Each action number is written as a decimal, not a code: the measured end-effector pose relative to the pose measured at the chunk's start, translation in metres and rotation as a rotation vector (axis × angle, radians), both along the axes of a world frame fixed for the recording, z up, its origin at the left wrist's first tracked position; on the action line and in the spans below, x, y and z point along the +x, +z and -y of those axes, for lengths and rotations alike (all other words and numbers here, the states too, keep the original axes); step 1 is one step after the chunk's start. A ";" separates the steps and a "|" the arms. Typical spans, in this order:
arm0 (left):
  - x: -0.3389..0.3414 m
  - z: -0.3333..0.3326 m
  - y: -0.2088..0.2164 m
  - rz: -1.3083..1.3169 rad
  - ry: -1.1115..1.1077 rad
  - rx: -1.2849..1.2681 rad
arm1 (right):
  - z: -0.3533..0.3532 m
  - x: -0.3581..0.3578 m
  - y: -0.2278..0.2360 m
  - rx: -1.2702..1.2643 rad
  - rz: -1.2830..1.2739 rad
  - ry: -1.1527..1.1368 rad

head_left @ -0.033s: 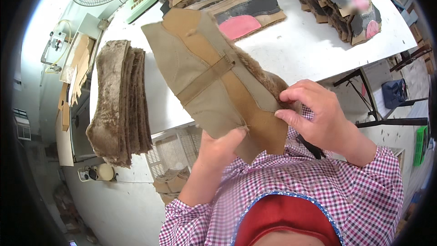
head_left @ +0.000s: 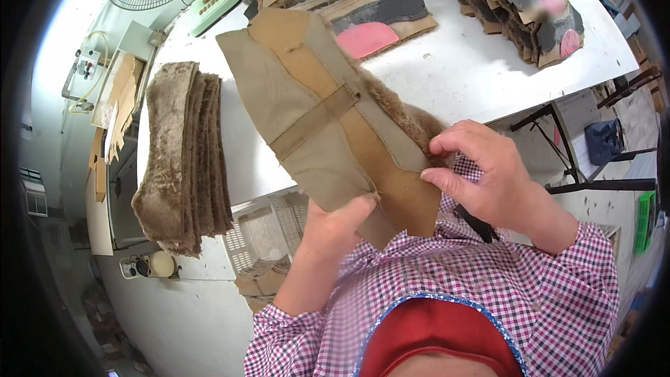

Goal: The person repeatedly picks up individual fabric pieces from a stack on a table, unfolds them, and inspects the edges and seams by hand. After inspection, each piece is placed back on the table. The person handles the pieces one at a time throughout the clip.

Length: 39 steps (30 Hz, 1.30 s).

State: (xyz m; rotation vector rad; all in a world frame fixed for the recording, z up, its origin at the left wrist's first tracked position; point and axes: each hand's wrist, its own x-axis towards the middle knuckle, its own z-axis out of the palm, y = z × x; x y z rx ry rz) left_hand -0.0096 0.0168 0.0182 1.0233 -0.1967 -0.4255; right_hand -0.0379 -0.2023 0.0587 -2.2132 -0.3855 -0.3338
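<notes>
A fur-lined boot upper (head_left: 307,98), in olive and tan panels with a stitched strap across it, is held up at a slant over the table's near edge. My left hand (head_left: 338,223) is closed on its lower part, thumb on the outer face and fingers hidden beneath. At its right edge, where brown fur shows, my right hand (head_left: 481,174) pinches the border between thumb and forefinger. To the left, a stack of brown furry pieces (head_left: 167,146) lies at the table edge and overhangs it.
On the white table (head_left: 488,77), layered furry pieces with black and pink patches (head_left: 377,14) lie behind the upper, and another pile (head_left: 523,7) is at the far right. A green fan (head_left: 216,3) stands far left. Below the table is a pale plastic basket (head_left: 262,227).
The boot upper's far end has shifted up very slightly. Both hands keep their hold on it.
</notes>
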 end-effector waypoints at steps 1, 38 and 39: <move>-0.001 0.000 0.001 -0.015 -0.001 0.019 | 0.001 -0.001 0.000 0.024 -0.028 0.011; -0.010 0.026 -0.005 0.269 0.240 0.312 | -0.008 -0.013 -0.013 0.373 -0.209 -0.001; -0.010 0.025 -0.005 0.253 0.225 0.321 | -0.012 -0.011 -0.008 0.438 -0.252 -0.011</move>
